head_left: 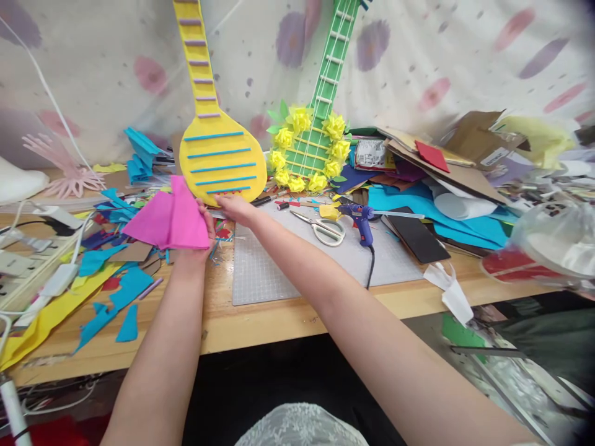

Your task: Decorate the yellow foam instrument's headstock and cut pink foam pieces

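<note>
A sheet of bright pink paper (170, 217) is draped over my left hand (208, 228), whose fingers curl along its right side and hold it. Just to the right, my right hand (237, 209) reaches to the bottom edge of a yellow paper guitar (223, 158), fingers stretched out and touching or nearly touching it. Blue strips cross the guitar's body and purple bars line its neck. Small scraps lie under the hands.
A green guitar (331, 77) with yellow paper flowers leans on the curtain. Scissors (328, 231), a blue glue gun (362, 222) and a phone (418, 234) lie around the grey cutting mat (274, 272). Blue scraps (130, 288) and a power strip (39, 266) are at left.
</note>
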### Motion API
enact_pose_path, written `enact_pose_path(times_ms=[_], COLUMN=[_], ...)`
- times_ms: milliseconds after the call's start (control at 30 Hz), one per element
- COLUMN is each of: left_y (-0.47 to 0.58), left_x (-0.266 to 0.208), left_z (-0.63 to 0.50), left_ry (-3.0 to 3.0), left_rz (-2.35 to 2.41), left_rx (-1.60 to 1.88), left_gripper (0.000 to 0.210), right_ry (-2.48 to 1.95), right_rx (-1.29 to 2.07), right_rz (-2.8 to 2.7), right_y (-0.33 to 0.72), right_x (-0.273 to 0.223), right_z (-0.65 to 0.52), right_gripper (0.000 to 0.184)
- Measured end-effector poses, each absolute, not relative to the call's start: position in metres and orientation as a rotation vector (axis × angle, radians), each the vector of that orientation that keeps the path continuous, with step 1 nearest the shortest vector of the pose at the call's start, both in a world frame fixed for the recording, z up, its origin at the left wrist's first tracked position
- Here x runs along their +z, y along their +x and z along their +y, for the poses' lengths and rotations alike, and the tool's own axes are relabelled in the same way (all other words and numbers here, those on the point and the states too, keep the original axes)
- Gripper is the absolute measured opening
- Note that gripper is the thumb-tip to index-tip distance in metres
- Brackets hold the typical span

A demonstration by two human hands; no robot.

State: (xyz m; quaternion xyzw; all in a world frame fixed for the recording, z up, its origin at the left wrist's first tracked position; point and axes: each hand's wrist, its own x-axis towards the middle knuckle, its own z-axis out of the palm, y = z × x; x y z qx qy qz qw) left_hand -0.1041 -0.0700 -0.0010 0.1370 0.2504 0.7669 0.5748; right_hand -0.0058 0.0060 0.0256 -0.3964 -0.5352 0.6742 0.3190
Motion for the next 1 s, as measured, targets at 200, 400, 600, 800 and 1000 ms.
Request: enact_pose_path(times_ms=[200, 400, 600, 800, 1000], left_y=[-0.058, -0.01, -0.008, -0.024, -0.028], left_x=[-0.012, -0.026, -0.03, -0.031, -0.03], left_z=[-0.053, -0.038, -0.019, 0.003, 0.005], left_ry=[0.456, 0.596, 0.714, 0.779, 0.715], left_rz=[1.046, 1.118, 1.192, 1.279, 1.277], left_rx=[1.574, 1.454, 1.546, 1.661, 1.674], left_gripper=[0.023, 0.028, 0.026, 0.024, 0.024], right_ry=[-0.869, -0.915, -0.992, -1.006, -1.053], right_rx=[1.993, 1.847, 1.621, 1.492, 1.272], right_rz=[-1.236, -1.172, -1.27, -1.261, -1.371], right_y=[0.091, 0.141, 0.153, 0.156, 0.155], right_x=[0.009, -0.022, -0.036, -0.034, -0.043], right_z=[0.004, -0.014, -0.004, 0.02, 0.038], right_gripper=[0.055, 0.046, 0.032, 0.027, 0.034])
